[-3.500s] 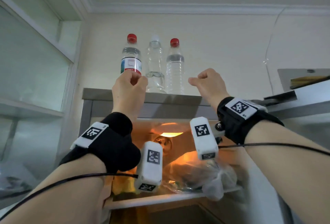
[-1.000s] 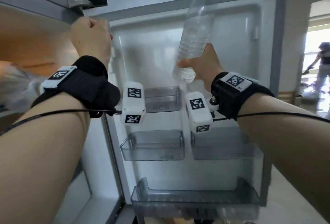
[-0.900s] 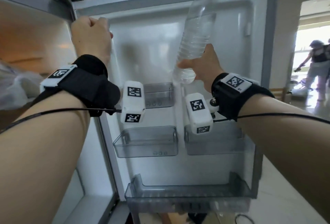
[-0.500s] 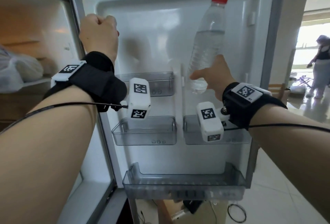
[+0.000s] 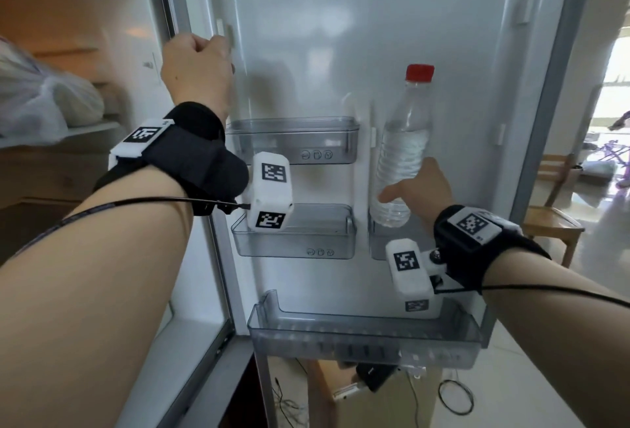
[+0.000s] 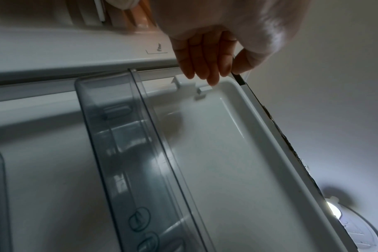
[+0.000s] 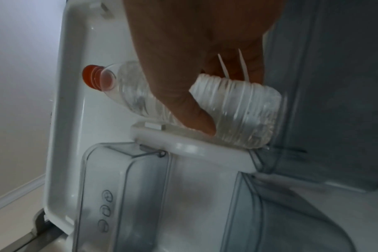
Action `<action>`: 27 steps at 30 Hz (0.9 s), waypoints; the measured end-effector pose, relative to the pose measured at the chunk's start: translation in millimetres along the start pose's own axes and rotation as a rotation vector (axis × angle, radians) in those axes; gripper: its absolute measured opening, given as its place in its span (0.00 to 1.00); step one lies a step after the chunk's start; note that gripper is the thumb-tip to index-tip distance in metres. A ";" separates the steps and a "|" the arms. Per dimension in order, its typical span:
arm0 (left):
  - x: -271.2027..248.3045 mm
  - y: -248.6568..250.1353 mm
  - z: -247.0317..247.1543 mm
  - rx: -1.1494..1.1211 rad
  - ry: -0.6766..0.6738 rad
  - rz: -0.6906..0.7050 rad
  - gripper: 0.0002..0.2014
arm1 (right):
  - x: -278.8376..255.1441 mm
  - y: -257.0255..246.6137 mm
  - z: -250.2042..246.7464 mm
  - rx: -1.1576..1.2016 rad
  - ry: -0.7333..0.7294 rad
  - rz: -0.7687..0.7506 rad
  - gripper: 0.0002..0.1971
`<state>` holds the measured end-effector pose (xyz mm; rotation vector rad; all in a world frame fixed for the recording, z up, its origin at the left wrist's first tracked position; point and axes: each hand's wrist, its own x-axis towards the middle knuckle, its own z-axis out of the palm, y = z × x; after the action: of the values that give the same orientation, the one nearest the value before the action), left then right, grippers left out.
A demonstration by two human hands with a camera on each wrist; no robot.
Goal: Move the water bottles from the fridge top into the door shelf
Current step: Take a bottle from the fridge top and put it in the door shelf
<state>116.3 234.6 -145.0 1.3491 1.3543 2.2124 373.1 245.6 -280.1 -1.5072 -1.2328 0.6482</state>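
A clear water bottle with a red cap stands nearly upright in my right hand, which grips its ribbed lower half. Its base is level with the rim of the right middle door shelf. In the right wrist view the thumb crosses the bottle and the fingers wrap behind it, with its base at the grey shelf wall. My left hand is a loose fist beside the door's inner left rim. The left wrist view shows its fingers curled and holding nothing.
The open door carries an upper left bin, a middle left bin and a wide bottom shelf, all without contents. Bagged food lies inside the fridge at left. A wooden chair stands right of the door.
My right hand took a bottle from the fridge top and has lowered it down the door to the right middle shelf. The left hand stays curled and has moved little.
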 end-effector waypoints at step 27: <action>-0.9 -24.9 -10.2 0.025 0.007 -0.028 0.05 | 2.2 12.7 -10.3 -0.174 -0.123 0.024 0.51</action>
<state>102.2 241.7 -166.9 1.3238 1.3988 2.1918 387.4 244.7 -288.2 -1.6471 -1.3964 0.6717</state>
